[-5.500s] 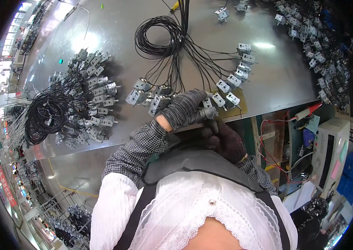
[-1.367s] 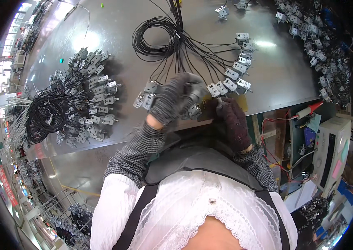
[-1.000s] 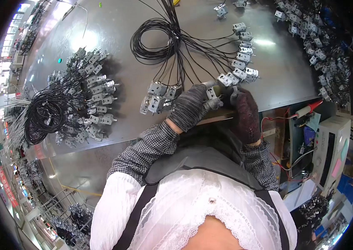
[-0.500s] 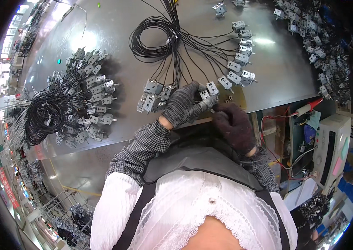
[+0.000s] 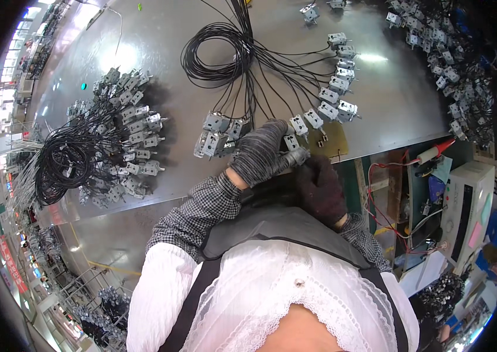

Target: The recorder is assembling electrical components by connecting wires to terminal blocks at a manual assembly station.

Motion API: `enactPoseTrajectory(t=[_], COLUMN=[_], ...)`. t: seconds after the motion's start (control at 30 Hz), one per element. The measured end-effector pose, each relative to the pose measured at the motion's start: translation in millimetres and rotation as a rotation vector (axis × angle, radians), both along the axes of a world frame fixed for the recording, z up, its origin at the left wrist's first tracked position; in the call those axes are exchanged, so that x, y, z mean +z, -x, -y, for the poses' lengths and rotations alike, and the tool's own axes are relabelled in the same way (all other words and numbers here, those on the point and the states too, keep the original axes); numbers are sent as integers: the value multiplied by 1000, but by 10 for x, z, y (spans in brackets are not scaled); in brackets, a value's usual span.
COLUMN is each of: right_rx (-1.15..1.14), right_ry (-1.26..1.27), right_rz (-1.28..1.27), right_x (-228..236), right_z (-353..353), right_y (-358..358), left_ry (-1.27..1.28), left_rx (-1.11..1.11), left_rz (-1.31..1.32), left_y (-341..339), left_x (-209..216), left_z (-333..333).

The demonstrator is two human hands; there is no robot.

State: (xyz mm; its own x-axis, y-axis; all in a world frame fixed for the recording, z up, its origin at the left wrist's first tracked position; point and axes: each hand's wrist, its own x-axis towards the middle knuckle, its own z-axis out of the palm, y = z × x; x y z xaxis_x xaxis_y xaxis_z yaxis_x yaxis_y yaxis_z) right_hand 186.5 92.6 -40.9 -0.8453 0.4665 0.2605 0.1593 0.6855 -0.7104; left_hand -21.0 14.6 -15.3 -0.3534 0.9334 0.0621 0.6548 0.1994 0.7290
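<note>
Pinching one small metal block (image 5: pixel 291 142) between thumb and fingers (image 5: pixel 298 156), left hand (image 5: pixel 260 154); gap narrow, only the block's width. Block sits at the near edge of the table (image 5: pixel 389 114), by the left side of a yellowish plate (image 5: pixel 337 138). Long axis runs roughly front-to-back, far end leaning a bit left, near end toward the right hand (image 5: pixel 322 190).

Left hand: grey striped glove, back up, fingers reaching right; forearm slants in from lower left in a checked sleeve (image 5: pixel 196 214). Right hand: dark maroon glove, just off the table edge, fingers curled up to the block's near end. Can't tell if they grip anything. Right forearm angles in from lower right.

Next out: row of similar blocks (image 5: pixel 327 95) arcing right and away, wired to a black cable coil (image 5: pixel 241 66) farther back. Block cluster (image 5: pixel 215 142) just left of the left hand. Wired pile (image 5: pixel 143 141) far left, bigger heap (image 5: pixel 448 76) far right.
</note>
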Motion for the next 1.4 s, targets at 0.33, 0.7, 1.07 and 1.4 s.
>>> enactPoseTrajectory(t=[0.33, 0.7, 1.07, 1.4], right_rx=[-161, 100, 146, -120], right_ry=[652, -198, 817, 1065], right_rz=[122, -44, 66, -258], right_x=[151, 293, -54, 130], right_z=[-43, -251, -301, -628], right_y=[94, 69, 36, 299], left_ry=[30, 37, -128, 95], left_rx=[51, 74, 110, -243], left_rz=[-75, 291, 859, -293], left_y=[-75, -63, 5, 91], left_x=[45, 74, 101, 24], left_z=[-36, -106, -7, 293])
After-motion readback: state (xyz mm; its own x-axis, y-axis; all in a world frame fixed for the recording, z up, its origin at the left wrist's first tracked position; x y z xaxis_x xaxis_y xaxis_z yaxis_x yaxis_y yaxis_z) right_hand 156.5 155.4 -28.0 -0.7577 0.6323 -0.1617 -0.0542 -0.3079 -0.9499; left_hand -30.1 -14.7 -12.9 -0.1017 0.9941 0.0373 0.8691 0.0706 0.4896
